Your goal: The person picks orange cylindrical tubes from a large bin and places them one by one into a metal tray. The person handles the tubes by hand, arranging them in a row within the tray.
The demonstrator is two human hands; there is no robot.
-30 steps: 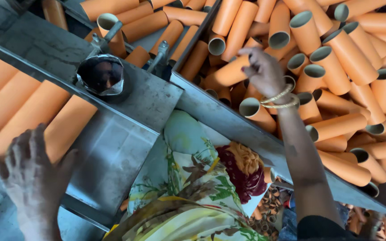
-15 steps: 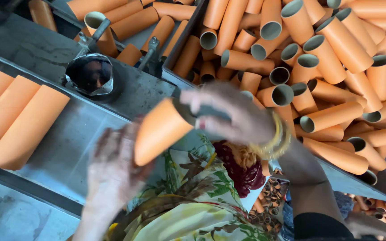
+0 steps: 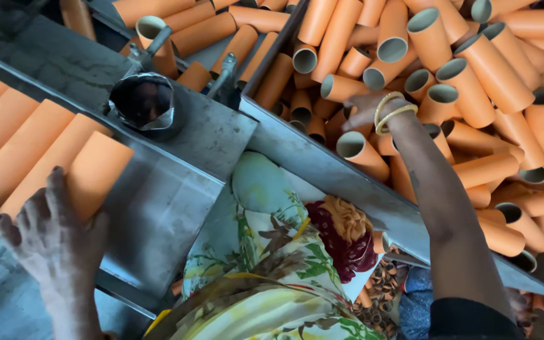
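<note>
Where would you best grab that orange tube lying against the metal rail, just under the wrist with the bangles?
Probably by its open mouth. The orange tube lies on its side on top of the pile, its open end facing the metal rail with nothing covering it. The right hand, already over the bin just above it, could drop from above, thumb inside the rim and fingers round the wall. Neighbouring tubes crowd its far end.

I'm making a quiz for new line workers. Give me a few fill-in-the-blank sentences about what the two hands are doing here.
1. The left hand rests on the end of an orange ____ lying in a row on the metal chute.
2. The right hand reaches into a ____ of loose tubes.
3. The right wrist wears yellow ____.

Missing words: tube; bin; bangles
</note>
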